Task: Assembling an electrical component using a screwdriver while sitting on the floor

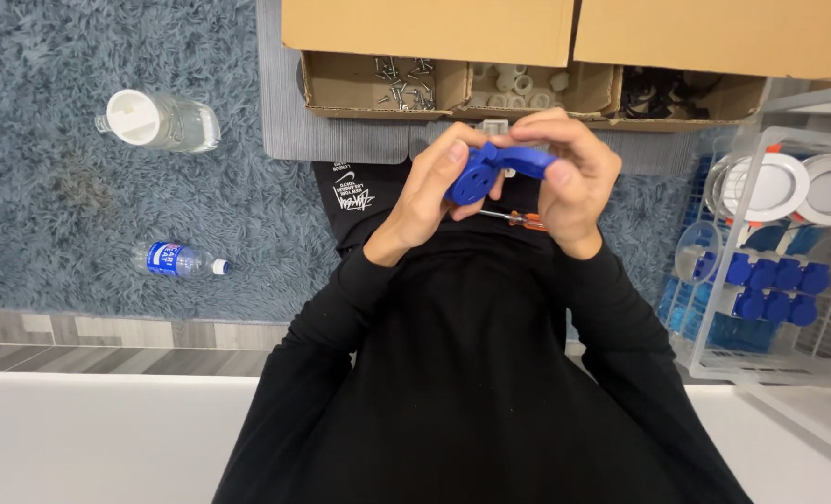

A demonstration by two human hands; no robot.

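- Black long sleeves (453, 373) and torso fill the bottom centre, nearest the camera; pale flat surface (89, 439) runs along the bottom edge beside them.
- Left hand (425, 191) grasping the round end of a blue plastic part (490, 170), fingers curled round it.
- Right hand (574, 177) grasping the flat arm end of the same blue part, thumb on top. Part held up between both hands, above the lap, off the floor.
- Screwdriver (518, 218) with orange handle lies on the lap just under the hands.
- White printed logo patch (352, 194) on black cloth, left of the left wrist.
- Small water bottle (180, 259) with blue label and white cap lies on its side on the grey shag rug (51, 140).
- Larger clear bottle (159, 120) with wide white cap, label not visible, lies farther up the rug.
- Clear plastic crate (789, 280) at right holds blue round parts (775, 275) and 2 white round fittings (778, 187).
- Farthest: brown cardboard tray (453, 93) with 3 compartments: screws (401, 82) at left, white rings (518, 89) in the middle, black pieces (658, 93) at right.
- 2 plain cardboard flaps (425, 28) overhang the tray's top edge.
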